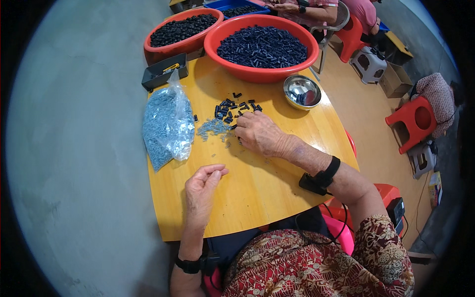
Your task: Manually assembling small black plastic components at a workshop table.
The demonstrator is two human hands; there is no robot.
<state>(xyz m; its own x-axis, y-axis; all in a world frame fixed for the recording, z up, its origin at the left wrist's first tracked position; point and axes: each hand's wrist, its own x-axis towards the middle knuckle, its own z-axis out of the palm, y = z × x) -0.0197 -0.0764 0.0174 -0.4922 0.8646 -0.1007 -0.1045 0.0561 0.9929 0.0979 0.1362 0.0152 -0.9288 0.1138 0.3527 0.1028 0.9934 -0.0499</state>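
My right hand [260,134] reaches over the table, knuckles up and fingers curled. At its fingertips is a small black tube-like piece [234,127], apparently pinched. Just beyond lies a loose cluster of similar black pieces [225,108]. Beside them, a little nearer to me, is a scatter of tiny pale blue-grey pieces [213,127]. My left hand [202,187] hovers by the table's near left part, thumb and fingertips pressed together; whatever they hold, if anything, is hidden. A clear plastic bag [166,123] full of pale blue pieces lies left of the scatter.
The yellow wooden table [257,208] carries a large red basin [262,74] of black pieces, a second red basin [148,45], a dark tray [153,79] and a metal bowl [303,93]. Other people sit beyond. Red stools [413,121] stand to the right.
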